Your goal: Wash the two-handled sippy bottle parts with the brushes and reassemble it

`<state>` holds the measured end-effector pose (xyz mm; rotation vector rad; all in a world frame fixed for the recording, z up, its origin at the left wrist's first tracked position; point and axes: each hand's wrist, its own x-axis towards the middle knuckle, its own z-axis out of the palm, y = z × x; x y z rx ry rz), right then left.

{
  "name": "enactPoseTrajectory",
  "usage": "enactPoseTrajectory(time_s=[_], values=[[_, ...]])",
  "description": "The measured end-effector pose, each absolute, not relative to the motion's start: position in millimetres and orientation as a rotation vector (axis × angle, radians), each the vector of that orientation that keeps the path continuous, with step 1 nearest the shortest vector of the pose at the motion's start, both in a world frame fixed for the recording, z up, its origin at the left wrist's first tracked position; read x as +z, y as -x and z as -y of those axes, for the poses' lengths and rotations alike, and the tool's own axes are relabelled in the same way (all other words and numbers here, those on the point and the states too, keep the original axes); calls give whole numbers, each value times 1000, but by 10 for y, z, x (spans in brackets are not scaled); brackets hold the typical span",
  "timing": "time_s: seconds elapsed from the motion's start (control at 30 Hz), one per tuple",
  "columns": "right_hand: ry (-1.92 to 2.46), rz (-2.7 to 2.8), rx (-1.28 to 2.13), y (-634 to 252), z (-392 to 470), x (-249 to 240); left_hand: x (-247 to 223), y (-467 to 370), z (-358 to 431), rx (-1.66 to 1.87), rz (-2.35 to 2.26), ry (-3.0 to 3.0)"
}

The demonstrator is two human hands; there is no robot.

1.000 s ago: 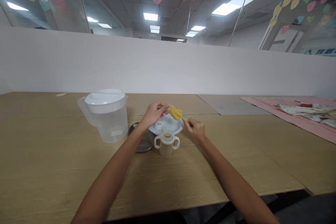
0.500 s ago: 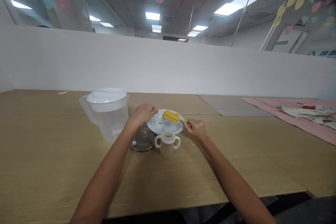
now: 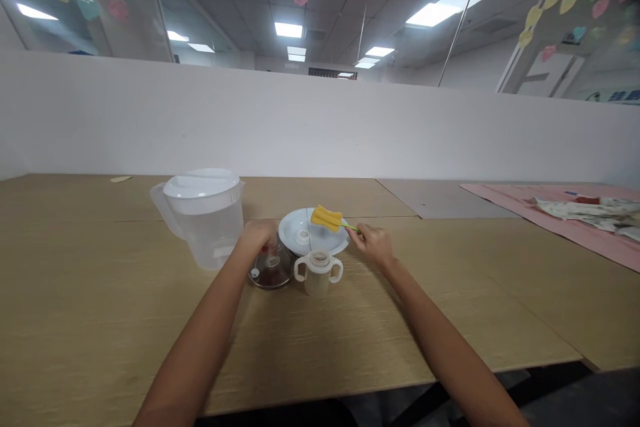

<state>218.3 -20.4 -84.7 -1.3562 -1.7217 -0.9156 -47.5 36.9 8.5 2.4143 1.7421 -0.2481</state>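
Note:
My right hand (image 3: 373, 243) is closed round the thin green handle of a yellow sponge brush (image 3: 327, 218). The brush head is held over a white bowl (image 3: 287, 230), inside which lies a small white ring-shaped part (image 3: 303, 237). My left hand (image 3: 260, 235) reaches down over a round metal dish (image 3: 270, 280), fingers together; what they grip, if anything, is hard to see. Beneath these fingers a small clear piece (image 3: 273, 260) lies in the dish. A lidless baby bottle with two handles (image 3: 319, 277) stands upright in front of the bowl, between my hands.
A translucent lidded pitcher (image 3: 210, 233) stands left of the dish, close to my left forearm. Far right, a pink cloth (image 3: 495, 199) carries crumpled fabric (image 3: 580, 213). A white wall (image 3: 320, 127) with glass above bounds the table (image 3: 425, 327) at the back.
My left hand has moved from above the bowl leftward and down to the metal dish. My right hand keeps hold of the sponge brush, whose head has tilted up slightly.

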Motion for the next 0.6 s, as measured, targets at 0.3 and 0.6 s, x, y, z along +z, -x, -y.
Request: enactPoseTrajectory(time_s=[0.3,0.6], values=[[1328,1710,-917,-2166,206,-832,89,167,-195,58,-1670,-2768],[1355,1729,-891,-2193,196,-849,-215,71,-365,64,-1497,-2746]])
